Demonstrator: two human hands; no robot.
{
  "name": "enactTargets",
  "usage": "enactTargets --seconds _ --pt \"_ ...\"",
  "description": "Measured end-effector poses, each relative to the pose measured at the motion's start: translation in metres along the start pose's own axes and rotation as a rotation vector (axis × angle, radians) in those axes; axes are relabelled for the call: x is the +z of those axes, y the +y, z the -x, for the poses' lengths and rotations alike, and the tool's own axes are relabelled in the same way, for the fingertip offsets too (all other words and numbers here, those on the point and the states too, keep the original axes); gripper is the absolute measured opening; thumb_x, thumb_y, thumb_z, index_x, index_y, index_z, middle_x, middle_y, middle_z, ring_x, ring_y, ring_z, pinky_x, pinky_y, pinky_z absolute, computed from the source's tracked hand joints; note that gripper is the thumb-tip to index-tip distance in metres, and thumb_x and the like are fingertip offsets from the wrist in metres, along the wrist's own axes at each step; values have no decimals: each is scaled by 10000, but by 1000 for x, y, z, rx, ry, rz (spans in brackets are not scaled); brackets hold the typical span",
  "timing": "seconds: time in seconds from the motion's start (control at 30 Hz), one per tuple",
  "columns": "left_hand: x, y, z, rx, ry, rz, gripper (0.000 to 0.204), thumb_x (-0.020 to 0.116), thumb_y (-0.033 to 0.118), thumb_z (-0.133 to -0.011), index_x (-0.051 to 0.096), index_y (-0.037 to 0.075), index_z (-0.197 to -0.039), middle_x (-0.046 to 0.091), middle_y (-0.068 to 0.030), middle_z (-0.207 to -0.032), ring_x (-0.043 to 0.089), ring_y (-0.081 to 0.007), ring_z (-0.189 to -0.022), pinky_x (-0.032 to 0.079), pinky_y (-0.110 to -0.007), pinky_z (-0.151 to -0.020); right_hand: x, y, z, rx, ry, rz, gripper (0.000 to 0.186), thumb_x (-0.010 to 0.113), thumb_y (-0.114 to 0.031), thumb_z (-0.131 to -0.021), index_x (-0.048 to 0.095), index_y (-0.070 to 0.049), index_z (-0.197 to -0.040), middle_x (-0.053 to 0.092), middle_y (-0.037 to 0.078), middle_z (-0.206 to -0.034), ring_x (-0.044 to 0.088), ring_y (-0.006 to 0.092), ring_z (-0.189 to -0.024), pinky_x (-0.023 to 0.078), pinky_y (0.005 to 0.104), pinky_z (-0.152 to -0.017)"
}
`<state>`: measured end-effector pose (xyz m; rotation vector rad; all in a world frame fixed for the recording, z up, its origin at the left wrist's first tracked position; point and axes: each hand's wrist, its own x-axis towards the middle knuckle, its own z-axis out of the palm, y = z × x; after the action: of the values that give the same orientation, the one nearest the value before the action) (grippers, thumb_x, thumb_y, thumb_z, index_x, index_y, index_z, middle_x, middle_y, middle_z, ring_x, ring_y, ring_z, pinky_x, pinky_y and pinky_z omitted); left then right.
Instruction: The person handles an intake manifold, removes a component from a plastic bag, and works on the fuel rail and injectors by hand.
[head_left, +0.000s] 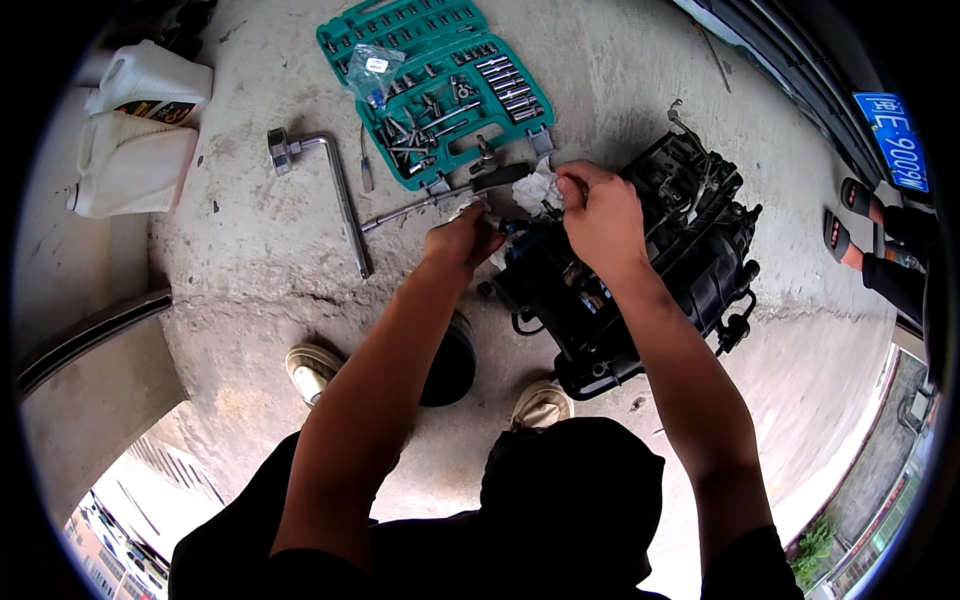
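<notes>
My right hand (605, 215) pinches a crumpled white tissue (538, 188) above the near-left end of a large black engine part (660, 270) with hoses and metal fittings. My left hand (462, 242) is closed beside that end, with a bit of white tissue (468, 207) showing at its fingertips. Between the hands lies a small dark piece with a touch of blue (514, 227), too small to make out. Just beyond my hands rests a ratchet (500, 178) with a black handle and a long metal shaft.
An open green socket set case (400, 180) lies ahead, a clear plastic bag (376, 68) on it. Left of it are an L-shaped wheel wrench (345, 200) and two white jugs (135, 165). A car (800, 70) stands at far right, near another person's sandalled feet (840, 235).
</notes>
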<state>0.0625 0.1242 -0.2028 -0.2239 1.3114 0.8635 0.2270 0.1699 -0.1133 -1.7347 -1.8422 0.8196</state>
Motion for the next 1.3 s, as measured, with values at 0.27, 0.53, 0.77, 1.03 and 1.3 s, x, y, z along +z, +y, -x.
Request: enactTargets --seconds 0.27,0.53,0.77,1.03,1.3 --pt "-3 6 17 25 -48 112 224 582 216 -947 577 -7 -962 592 -96 -839 627 -215 -760 604 -277 -687 35 -5 -61 -147 -550 919 194 666 -232 -821 695 -139 -988 667 107 -1049 597 324 -1060 449 426 -910" --pt "-16 11 17 46 -19 197 274 621 201 -920 575 -69 -933 624 -146 -847 647 -224 -709 607 -264 -618 21 -23 -31 -226 -113 306 152 707 -111 -763 652 -39 -885 648 121 -1004 627 353 -920 504 405 -788" --pt "-6 3 19 65 -49 190 249 563 226 -958 583 -20 -991 617 -111 -896 633 -207 -827 594 -261 -722 17 -26 5 -141 -526 122 163 707 -92 -788 636 -15 -914 659 169 -959 629 348 -938 503 374 -816" --pt "7 0 33 118 14 248 230 603 192 -936 589 -33 -985 632 -125 -932 638 -212 -826 601 -270 -714 32 -20 2 -164 -396 301 171 666 -101 -800 676 -34 -957 674 181 -902 650 355 -843 521 391 -756" --pt "17 0 40 199 67 285 233 645 132 -901 578 -85 -952 639 -169 -946 657 -251 -810 615 -284 -711 35 -7 -17 206 -354 43 157 700 -107 -753 695 -19 -883 678 184 -822 673 312 -774 529 359 -707"
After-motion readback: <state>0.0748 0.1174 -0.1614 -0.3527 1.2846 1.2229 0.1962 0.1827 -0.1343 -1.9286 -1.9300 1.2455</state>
